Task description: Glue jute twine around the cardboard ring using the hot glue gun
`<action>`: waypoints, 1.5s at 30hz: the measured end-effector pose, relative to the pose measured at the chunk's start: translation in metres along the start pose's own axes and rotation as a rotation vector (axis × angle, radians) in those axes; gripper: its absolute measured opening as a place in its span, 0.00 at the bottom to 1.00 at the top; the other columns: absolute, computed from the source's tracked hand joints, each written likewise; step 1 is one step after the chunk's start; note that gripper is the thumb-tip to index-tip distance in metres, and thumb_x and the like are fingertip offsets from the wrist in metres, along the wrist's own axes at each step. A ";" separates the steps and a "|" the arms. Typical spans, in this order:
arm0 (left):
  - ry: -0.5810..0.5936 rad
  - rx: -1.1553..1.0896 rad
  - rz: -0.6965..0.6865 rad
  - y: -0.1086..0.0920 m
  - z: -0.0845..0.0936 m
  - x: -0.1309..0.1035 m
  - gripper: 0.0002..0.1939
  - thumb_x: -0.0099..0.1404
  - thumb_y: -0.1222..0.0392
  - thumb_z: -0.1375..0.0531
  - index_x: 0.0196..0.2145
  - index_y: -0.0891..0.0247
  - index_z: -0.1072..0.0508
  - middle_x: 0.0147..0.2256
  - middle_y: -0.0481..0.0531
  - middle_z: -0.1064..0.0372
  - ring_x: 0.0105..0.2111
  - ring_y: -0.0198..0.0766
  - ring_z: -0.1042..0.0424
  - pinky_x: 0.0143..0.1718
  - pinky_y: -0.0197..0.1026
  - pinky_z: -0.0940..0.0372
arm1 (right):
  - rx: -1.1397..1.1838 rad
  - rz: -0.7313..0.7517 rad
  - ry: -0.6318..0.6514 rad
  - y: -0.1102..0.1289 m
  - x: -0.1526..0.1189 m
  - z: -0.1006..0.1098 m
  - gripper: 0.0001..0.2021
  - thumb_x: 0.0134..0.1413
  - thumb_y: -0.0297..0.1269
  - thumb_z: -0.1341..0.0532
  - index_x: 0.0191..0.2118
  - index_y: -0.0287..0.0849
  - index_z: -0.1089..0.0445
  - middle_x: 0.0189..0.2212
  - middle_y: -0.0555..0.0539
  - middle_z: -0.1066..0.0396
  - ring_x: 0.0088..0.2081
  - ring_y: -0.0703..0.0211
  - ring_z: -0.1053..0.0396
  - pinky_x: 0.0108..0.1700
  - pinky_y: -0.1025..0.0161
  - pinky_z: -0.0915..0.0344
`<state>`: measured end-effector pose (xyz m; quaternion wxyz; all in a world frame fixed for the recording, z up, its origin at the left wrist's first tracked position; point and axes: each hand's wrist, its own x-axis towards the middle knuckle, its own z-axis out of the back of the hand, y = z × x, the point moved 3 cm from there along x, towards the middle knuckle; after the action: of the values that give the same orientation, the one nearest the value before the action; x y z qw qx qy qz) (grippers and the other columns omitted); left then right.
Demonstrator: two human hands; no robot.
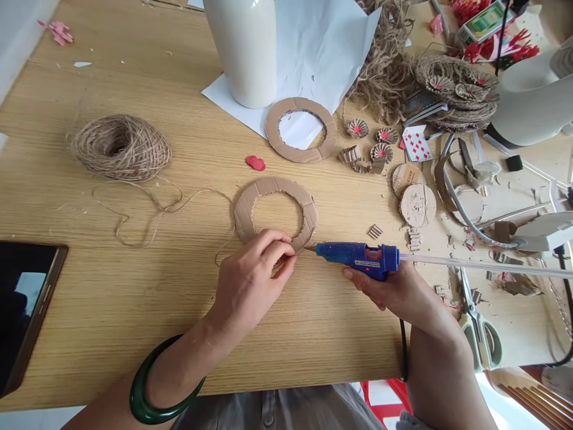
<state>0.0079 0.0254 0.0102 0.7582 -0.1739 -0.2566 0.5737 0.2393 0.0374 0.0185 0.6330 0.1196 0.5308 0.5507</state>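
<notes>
My right hand (pixel 389 286) is wrapped round a blue hot glue gun (pixel 342 255), with a long clear glue stick (pixel 470 263) out of its back and a small red light lit. Its nozzle points left at the near edge of a cardboard ring (pixel 248 209). On that same edge my left hand (pixel 255 275) pinches the ring between thumb and fingers. Thin twine (pixel 192 194) runs from a ball of jute twine (pixel 120 146) to the ring's left side; its end at my left fingers is hidden.
A second cardboard ring (pixel 329 140) lies behind, beside a white bottle-like vessel (pixel 250 54). Red paper discs (pixel 255 162) lie between. Rosettes, cardboard circles (pixel 418 205), scissors (pixel 477 328) and scraps crowd the right. A phone (pixel 29 310) rests at the left.
</notes>
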 end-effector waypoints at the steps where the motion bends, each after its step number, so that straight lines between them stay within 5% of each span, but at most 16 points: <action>1: -0.001 -0.001 0.001 0.000 0.000 0.000 0.05 0.67 0.68 0.37 0.36 0.60 0.26 0.43 0.46 0.23 0.32 0.32 0.23 0.31 0.36 0.33 | 0.003 0.009 -0.002 0.001 0.000 0.000 0.15 0.55 0.51 0.33 0.28 0.45 0.27 0.14 0.54 0.40 0.15 0.64 0.43 0.15 0.66 0.44; 14: 0.006 -0.009 0.012 0.001 0.000 0.000 0.04 0.67 0.68 0.36 0.36 0.60 0.26 0.43 0.45 0.23 0.32 0.32 0.23 0.32 0.36 0.32 | -0.006 0.077 -0.048 -0.001 0.001 0.000 0.14 0.53 0.51 0.33 0.27 0.46 0.27 0.11 0.54 0.41 0.17 0.61 0.39 0.16 0.66 0.46; 21: 0.001 -0.005 0.005 0.001 0.000 -0.001 0.05 0.67 0.68 0.36 0.35 0.60 0.26 0.43 0.45 0.23 0.32 0.32 0.23 0.32 0.36 0.32 | 0.027 -0.060 -0.035 -0.005 -0.001 0.005 0.20 0.51 0.56 0.32 0.27 0.43 0.32 0.14 0.55 0.41 0.14 0.67 0.46 0.13 0.66 0.46; 45: 0.015 0.027 0.007 0.000 -0.001 0.000 0.04 0.68 0.67 0.37 0.36 0.59 0.25 0.44 0.44 0.23 0.34 0.32 0.22 0.30 0.36 0.33 | -0.003 -0.084 -0.043 -0.015 0.001 0.002 0.23 0.51 0.60 0.34 0.26 0.44 0.35 0.12 0.57 0.44 0.13 0.68 0.46 0.13 0.67 0.47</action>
<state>0.0086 0.0251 0.0099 0.7603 -0.1687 -0.2426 0.5785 0.2491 0.0335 0.0076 0.6670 0.1080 0.5209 0.5216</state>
